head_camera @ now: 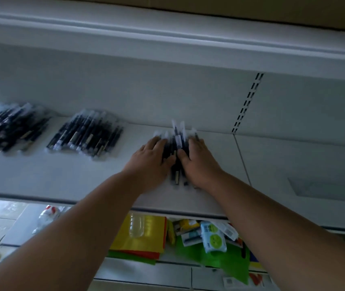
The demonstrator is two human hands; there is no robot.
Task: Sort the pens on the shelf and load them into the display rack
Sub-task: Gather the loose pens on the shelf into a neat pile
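A bunch of dark pens with clear caps (177, 143) lies on the white shelf (83, 175), squeezed between both hands. My left hand (150, 160) presses its left side and my right hand (198, 162) its right side, fingers curled around the pens. Two more heaps of similar dark pens rest further left on the shelf: one pile (87, 134) in the middle and another pile (9, 126) at the far left. The picture is blurred. No display rack shows in this view.
An upper white shelf (167, 38) overhangs the work area. A slotted upright (247, 101) divides the back panel to the right. Below the shelf edge lie yellow and green folders (142, 236), wet-wipe packs (213, 238) and plastic-wrapped goods (47, 217).
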